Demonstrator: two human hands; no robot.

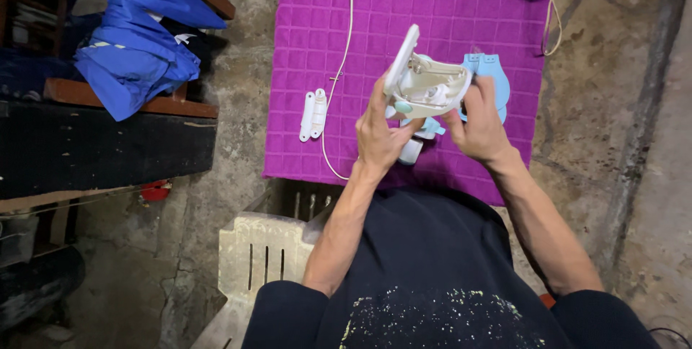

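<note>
A seated person holds an opened cream plastic casing up over a purple mat, at the centre of the view; the left hand grips its lower left edge with fingers curled round it, and the right hand pinches its right rim, thumb up. To handle it well, I judge both hands should hold the edges firmly and keep the open side up so loose parts stay inside. Counted on the mat: one small white bracket at nine o'clock of the casing, one pale blue cover at three o'clock, one white cord.
</note>
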